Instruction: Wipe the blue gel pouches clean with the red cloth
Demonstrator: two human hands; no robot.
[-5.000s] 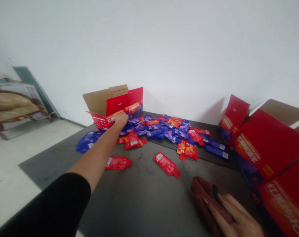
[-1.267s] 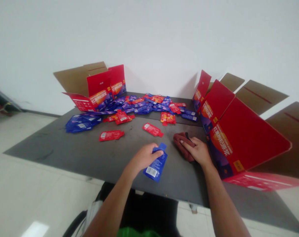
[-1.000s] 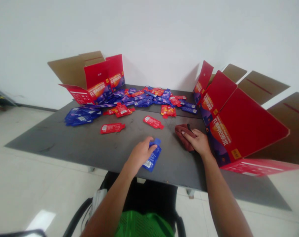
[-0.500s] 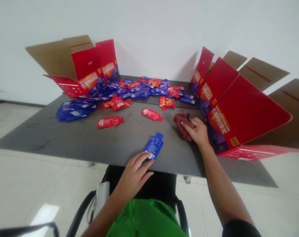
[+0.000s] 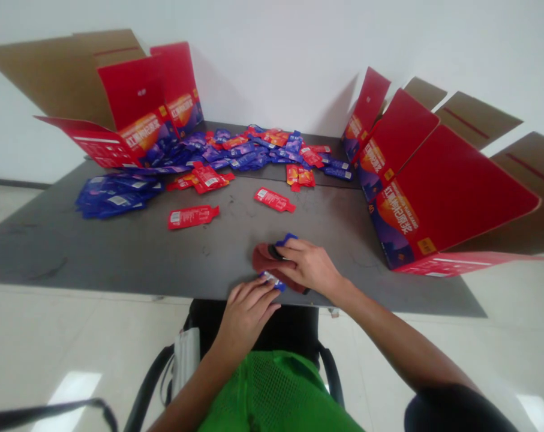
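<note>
Blue pouch (image 5: 278, 284), partly beneath cloth (image 5: 263, 259), under both hands (image 5: 245, 312) (image 5: 315, 269)

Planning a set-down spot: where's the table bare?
Bare table: between right hand and right-side cartons; also left of left hand, in front of blue pouch stack. Crowded: back, under mixed pouch heap; front middle, both hands and maroon item.

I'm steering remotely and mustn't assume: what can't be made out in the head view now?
All in the head view:
Blue sachet, middle: covered by the brown cloth and right hand.
Near left carton, bottom inside: hidden by its own sides and flaps.
Rightmost brown flap: cut off by the right edge.
Loose red sachet, fine print: too small and blurred.
</note>
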